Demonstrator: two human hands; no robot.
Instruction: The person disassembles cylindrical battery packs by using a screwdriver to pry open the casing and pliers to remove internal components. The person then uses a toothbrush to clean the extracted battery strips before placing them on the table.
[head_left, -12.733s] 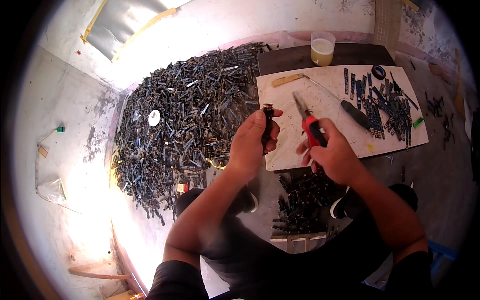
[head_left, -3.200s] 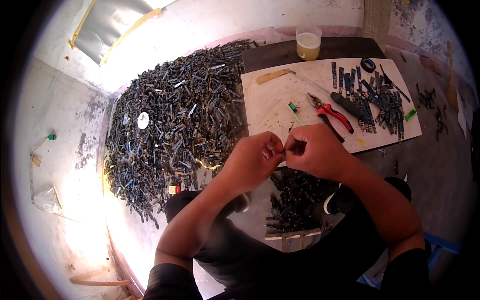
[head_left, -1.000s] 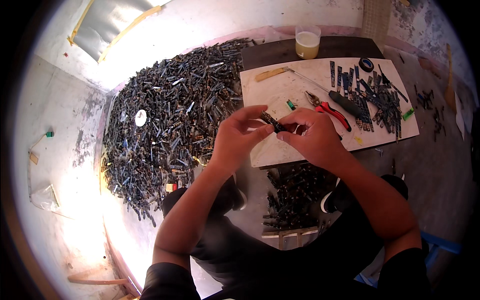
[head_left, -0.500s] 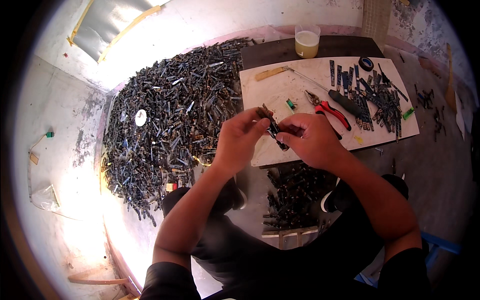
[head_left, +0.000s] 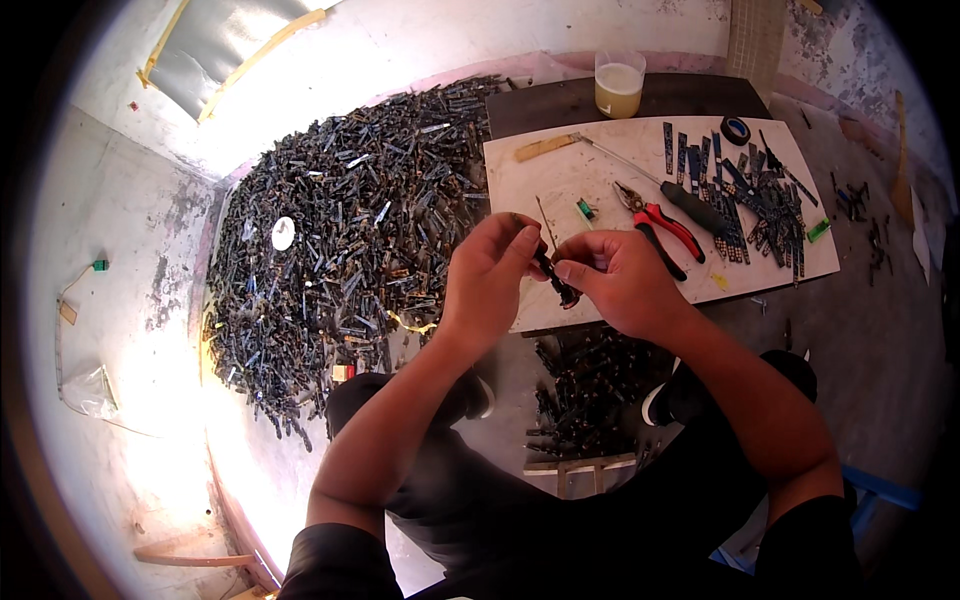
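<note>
Over the near left part of the pale board [head_left: 530,180], both hands are on a dark narrow strip-like piece [head_left: 557,284] with a frayed lower end. My left hand [head_left: 490,265] pinches its upper end between thumb and fingers. Lower down, my right hand [head_left: 615,278] grips it with thumb and bent forefinger. A thin sliver [head_left: 545,218] sticks up from between the hands; whether it is joined to the piece is hidden. Beside my right hand lie red-and-black pliers [head_left: 660,228], a small green piece [head_left: 585,209] and a dark-handled screwdriver [head_left: 690,205].
A large heap of dark strips [head_left: 340,250] covers the floor at left. More strips [head_left: 760,205] lie on the board, near a tape roll [head_left: 735,130]. A cup of cloudy liquid [head_left: 619,90] stands behind. Dark pieces [head_left: 590,390] fill a spot between my feet.
The held piece has turned and sunk slightly within my fingers. A thin sliver now shows upright above it. My left hand has shifted a little to the right.
</note>
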